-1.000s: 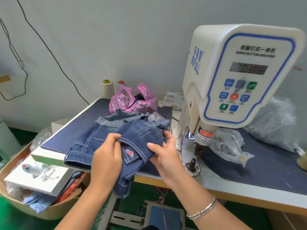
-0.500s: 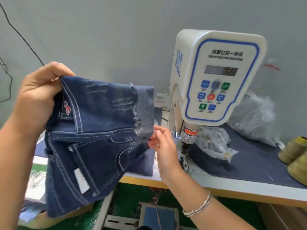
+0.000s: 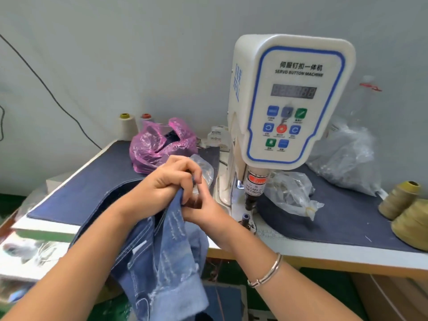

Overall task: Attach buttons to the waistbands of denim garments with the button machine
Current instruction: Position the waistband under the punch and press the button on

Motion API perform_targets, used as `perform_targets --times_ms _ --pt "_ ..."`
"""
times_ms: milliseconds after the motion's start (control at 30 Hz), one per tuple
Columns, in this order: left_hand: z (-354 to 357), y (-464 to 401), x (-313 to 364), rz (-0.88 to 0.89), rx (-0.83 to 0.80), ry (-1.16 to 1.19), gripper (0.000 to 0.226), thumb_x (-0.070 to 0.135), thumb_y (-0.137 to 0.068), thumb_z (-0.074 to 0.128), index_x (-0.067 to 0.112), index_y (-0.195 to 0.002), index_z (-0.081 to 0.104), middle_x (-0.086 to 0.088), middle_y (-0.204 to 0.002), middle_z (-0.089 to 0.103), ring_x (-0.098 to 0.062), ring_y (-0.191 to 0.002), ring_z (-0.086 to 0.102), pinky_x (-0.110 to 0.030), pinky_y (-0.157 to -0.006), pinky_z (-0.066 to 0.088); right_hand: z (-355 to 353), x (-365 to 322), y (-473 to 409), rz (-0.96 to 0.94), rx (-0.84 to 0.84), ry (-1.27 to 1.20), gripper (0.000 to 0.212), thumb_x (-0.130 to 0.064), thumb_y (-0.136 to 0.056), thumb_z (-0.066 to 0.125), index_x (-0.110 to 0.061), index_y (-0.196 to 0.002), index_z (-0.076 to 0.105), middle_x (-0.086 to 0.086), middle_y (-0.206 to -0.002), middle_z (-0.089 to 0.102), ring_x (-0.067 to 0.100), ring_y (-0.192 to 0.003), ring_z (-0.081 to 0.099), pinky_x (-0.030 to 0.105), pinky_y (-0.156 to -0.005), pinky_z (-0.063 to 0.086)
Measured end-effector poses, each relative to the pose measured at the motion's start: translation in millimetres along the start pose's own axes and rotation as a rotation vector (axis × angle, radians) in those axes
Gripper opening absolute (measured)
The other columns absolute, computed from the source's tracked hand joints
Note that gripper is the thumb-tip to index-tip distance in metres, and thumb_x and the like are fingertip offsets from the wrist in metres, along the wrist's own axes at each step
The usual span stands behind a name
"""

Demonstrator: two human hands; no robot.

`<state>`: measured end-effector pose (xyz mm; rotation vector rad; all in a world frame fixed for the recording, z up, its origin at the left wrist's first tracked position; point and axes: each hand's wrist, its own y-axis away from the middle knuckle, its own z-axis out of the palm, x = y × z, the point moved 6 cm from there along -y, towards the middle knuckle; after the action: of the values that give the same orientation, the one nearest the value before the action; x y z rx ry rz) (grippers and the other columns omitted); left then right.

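Observation:
A pair of blue denim shorts [image 3: 166, 256] hangs from my hands over the table's front edge, with its frayed hem at the bottom. My left hand [image 3: 166, 184] grips the top edge of the denim with curled fingers. My right hand [image 3: 201, 207] pinches the same edge just below and to the right. Both hands meet a short way left of the white servo button machine [image 3: 287, 100]. Its punch head [image 3: 253, 193] stands above the small lower die [image 3: 244, 217], with nothing between them.
A pink plastic bag [image 3: 159, 144] sits behind my hands, with two thread cones [image 3: 126, 126] at the wall. Clear plastic bags [image 3: 289, 193] lie right of the punch, yellow thread cones [image 3: 403, 205] at the far right. A box with papers [image 3: 30, 251] stands lower left.
The shorts came down from being held up and spread at the left. My left hand has moved right and down to join my right hand at the top edge near the machine.

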<state>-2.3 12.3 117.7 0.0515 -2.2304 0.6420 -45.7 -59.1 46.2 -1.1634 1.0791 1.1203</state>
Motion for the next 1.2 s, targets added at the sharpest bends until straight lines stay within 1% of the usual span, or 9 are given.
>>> perform_targets --times_ms 100,167,267,433,567,667,833,1033,1200 --pt "7 3 -4 -0.022 0.023 0.126 0.028 0.014 -0.080 0.055 0.034 -0.063 0.065 0.017 -0.120 0.054 -0.009 -0.126 0.042 -0.027 -0.103 0.034 -4 -4 -2 -0.028 0.088 0.126 0.069 0.005 -0.074 0.073 -0.026 -0.125 0.038 -0.004 -0.103 0.060 -0.006 -0.087 0.065 0.015 -0.074 0.051" --pt "7 5 -8 -0.043 0.066 0.150 0.020 0.029 -0.085 0.054 0.038 -0.091 0.071 0.018 -0.138 0.047 -0.009 -0.138 0.034 -0.023 -0.108 0.032 -7 -8 -4 -0.085 0.154 0.251 0.064 0.000 -0.069 0.081 -0.020 -0.118 0.046 0.001 -0.113 0.058 -0.002 -0.101 0.063 0.020 -0.086 0.052" --pt "0 8 -19 -0.095 0.184 0.138 0.031 0.030 -0.091 0.054 0.029 -0.121 0.059 0.010 -0.141 0.048 -0.008 -0.134 0.043 -0.020 -0.104 0.038 -10 -14 4 -0.155 0.263 0.366 0.049 -0.024 -0.065 0.087 -0.037 -0.099 0.055 0.004 -0.114 0.050 0.007 -0.105 0.058 0.029 -0.095 0.049" --pt "-17 27 -32 -0.143 0.389 -0.224 0.047 0.063 -0.082 0.054 0.023 -0.106 0.062 0.007 -0.110 0.052 0.004 -0.113 0.046 -0.026 -0.102 0.038 -18 -31 18 -0.256 0.419 0.373 0.042 -0.045 -0.062 0.080 -0.036 -0.092 0.052 -0.003 -0.104 0.045 -0.003 -0.094 0.055 0.012 -0.083 0.043" --pt "-8 45 -34 -0.139 0.516 -0.218 0.020 0.051 -0.075 0.060 0.040 -0.091 0.067 0.011 -0.091 0.057 -0.002 -0.092 0.054 -0.025 -0.083 0.042 -12 -43 26 -0.262 0.370 0.259 0.043 -0.031 -0.066 0.080 -0.032 -0.096 0.048 0.018 -0.112 0.051 0.022 -0.101 0.060 0.041 -0.091 0.050" --pt "1 37 -45 -0.238 0.457 0.114 0.007 0.049 -0.075 0.061 0.043 -0.079 0.061 0.011 -0.081 0.066 -0.008 -0.072 0.059 -0.020 -0.070 0.048 -4 -47 36 -0.249 0.335 0.263 0.050 -0.032 -0.066 0.082 -0.027 -0.100 0.046 0.021 -0.112 0.051 0.023 -0.098 0.061 0.041 -0.090 0.051" --pt "21 31 -32 -0.207 0.146 0.324 0.033 0.053 -0.078 0.073 0.027 -0.091 0.059 -0.005 -0.097 0.069 -0.021 -0.086 0.064 -0.034 -0.076 0.050 -6 -55 61 -0.288 0.367 0.231 0.052 -0.040 -0.065 0.078 -0.023 -0.102 0.048 0.021 -0.110 0.051 0.029 -0.100 0.060 0.042 -0.089 0.051" --pt "23 19 -5 -0.218 0.031 0.529 0.025 0.035 -0.090 0.060 0.012 -0.093 0.049 -0.007 -0.083 0.064 -0.016 -0.076 0.060 -0.023 -0.069 0.050 -24 -74 89 -0.224 0.343 0.467 0.054 -0.044 -0.055 0.086 -0.024 -0.097 0.059 0.002 -0.098 0.062 0.016 -0.090 0.065 0.038 -0.081 0.053" --pt "25 -5 16 -0.287 -0.177 0.635 0.010 0.026 -0.086 0.067 0.023 -0.085 0.058 0.001 -0.072 0.061 -0.010 -0.062 0.057 -0.018 -0.057 0.047 -49 -89 106 -0.089 0.172 0.709 0.038 -0.049 -0.054 0.083 -0.032 -0.082 0.066 -0.011 -0.092 0.052 0.007 -0.087 0.058 0.012 -0.073 0.041"
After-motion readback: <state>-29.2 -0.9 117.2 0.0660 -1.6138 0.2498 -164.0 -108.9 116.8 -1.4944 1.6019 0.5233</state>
